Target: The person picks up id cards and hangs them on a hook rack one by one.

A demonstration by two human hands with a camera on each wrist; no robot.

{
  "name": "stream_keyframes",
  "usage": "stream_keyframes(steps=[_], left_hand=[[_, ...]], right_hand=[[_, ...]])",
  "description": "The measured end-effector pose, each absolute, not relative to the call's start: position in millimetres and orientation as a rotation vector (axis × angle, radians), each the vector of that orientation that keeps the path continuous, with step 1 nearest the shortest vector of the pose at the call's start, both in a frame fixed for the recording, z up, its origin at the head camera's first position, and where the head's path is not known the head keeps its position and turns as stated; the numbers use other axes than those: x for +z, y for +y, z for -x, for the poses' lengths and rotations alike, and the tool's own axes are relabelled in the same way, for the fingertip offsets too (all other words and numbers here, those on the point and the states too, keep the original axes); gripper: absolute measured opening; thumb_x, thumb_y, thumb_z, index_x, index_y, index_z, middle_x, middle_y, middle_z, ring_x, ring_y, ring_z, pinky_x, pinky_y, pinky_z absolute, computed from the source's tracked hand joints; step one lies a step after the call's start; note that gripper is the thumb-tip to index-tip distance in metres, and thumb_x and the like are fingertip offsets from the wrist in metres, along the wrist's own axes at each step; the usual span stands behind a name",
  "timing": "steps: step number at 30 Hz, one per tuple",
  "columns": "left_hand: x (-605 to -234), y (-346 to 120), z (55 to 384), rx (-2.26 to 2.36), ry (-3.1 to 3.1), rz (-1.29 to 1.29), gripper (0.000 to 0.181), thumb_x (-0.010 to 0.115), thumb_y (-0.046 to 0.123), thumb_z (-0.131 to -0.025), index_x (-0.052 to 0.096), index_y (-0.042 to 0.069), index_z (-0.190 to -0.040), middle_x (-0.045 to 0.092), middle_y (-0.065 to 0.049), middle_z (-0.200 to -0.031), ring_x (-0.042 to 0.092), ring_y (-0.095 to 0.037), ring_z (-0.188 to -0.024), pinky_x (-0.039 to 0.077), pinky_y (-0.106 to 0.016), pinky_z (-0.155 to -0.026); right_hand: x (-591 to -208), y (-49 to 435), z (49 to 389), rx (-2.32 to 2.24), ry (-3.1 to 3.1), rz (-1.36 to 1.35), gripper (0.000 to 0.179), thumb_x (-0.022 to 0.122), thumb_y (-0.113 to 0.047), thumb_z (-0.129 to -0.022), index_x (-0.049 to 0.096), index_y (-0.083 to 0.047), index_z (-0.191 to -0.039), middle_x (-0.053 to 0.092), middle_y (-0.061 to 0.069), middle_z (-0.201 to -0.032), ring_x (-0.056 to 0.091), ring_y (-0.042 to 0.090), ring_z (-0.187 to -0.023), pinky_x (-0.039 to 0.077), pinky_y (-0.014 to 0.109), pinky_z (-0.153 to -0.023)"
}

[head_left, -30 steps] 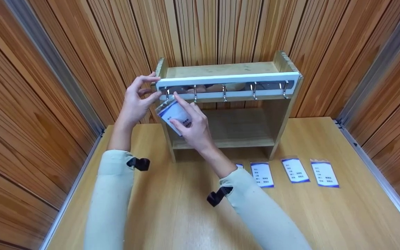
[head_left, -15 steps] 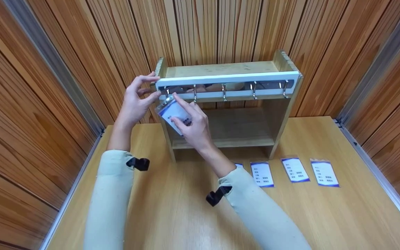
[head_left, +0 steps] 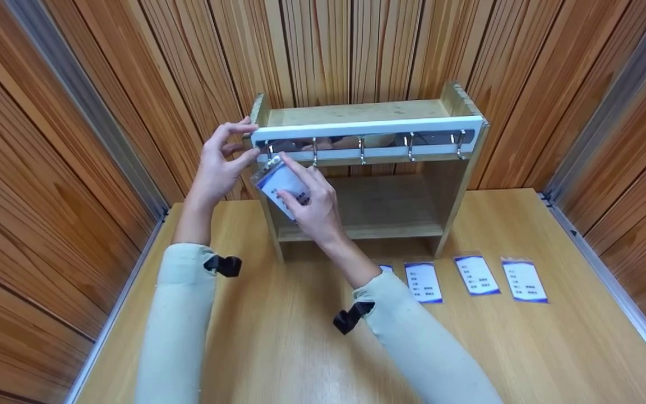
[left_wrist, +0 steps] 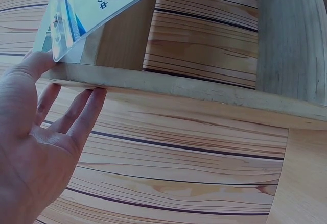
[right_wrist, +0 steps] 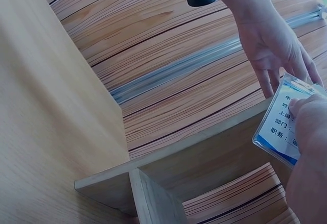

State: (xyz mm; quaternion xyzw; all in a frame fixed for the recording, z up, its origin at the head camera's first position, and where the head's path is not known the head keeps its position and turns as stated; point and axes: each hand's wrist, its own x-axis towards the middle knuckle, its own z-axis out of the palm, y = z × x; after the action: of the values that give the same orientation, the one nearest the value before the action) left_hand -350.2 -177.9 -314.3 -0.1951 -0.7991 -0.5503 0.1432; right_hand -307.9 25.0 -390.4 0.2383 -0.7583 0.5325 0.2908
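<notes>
Alignment likely demanded bracing: left hand (head_left: 219, 163) gripped the boxy pale wooden shelf (head_left: 379, 210) at its left end, where right hand (head_left: 317, 205) pinched the tilted rectangular blue-and-white plastic-sleeved card (head_left: 279, 182).

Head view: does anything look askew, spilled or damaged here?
Nothing spilled or damaged stands out. The blue and white rectangular plastic badge in the right hand is tilted, but that seems ordinary for a held badge.
</notes>
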Motion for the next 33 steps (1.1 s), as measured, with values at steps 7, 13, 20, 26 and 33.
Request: stream_keyframes(steps=[7,13,20,26,33], left_hand=[[-315.4,-178.8,350.8,-1.593,-2.291,0.573,0.041,0.071,0.008,-0.11,0.064,0.008,-0.15,0.049,-0.01,-0.179,0.061,-0.041,-0.149,0.052,-0.058,-0.126],[-315.5,-178.9,350.5,-1.598,-2.288,0.573,0.04,0.071,0.008,-0.11,0.065,0.007,-0.15,0.049,-0.009,-0.179,0.06,-0.04,-0.149,0.051,-0.058,-0.127],[-317.1,-178.8,349.9,-1.593,-2.287,0.575,0.04,0.071,0.009,-0.11,0.064,0.009,-0.15,0.048,-0.009,-0.18,0.056,-0.038,-0.155,0.047,-0.059,-0.131],[-317.7,-179.3,350.4,-1.585,-2.289,0.573,0.041,0.071,0.008,-0.11,0.064,0.008,-0.15,0.048,-0.009,-0.18,0.056,-0.039,-0.155,0.048,-0.059,-0.13],[-316.6,-179.4,351.7,-1.561,-2.279,0.581,0.041,0.071,0.006,-0.109,0.064,0.007,-0.149,0.049,-0.01,-0.179,0.052,-0.035,-0.16,0.047,-0.055,-0.131]], right_hand=[[-389.5,23.4,307.2,1.412,-2.023,-0.651,0.049,0.079,-0.014,-0.105,0.067,-0.011,-0.152,0.072,0.022,-0.128,0.069,0.034,-0.109,0.058,0.033,-0.085],[-387.8,21.7,306.0,1.363,-2.072,-0.632,0.049,0.078,-0.015,-0.106,0.068,-0.014,-0.154,0.069,0.02,-0.119,0.068,0.032,-0.107,0.058,0.033,-0.086],[-391.6,20.4,305.5,1.362,-2.111,-0.588,0.052,0.078,-0.017,-0.107,0.066,-0.017,-0.157,0.069,0.02,-0.122,0.069,0.033,-0.109,0.062,0.038,-0.09],[-391.7,17.6,305.1,1.364,-2.135,-0.562,0.053,0.077,-0.019,-0.108,0.065,-0.02,-0.159,0.069,0.019,-0.125,0.069,0.031,-0.111,0.062,0.038,-0.091],[-387.7,13.3,303.0,1.336,-2.149,-0.514,0.052,0.078,-0.018,-0.107,0.066,-0.02,-0.157,0.071,0.017,-0.123,0.069,0.028,-0.105,0.057,0.029,-0.083]])
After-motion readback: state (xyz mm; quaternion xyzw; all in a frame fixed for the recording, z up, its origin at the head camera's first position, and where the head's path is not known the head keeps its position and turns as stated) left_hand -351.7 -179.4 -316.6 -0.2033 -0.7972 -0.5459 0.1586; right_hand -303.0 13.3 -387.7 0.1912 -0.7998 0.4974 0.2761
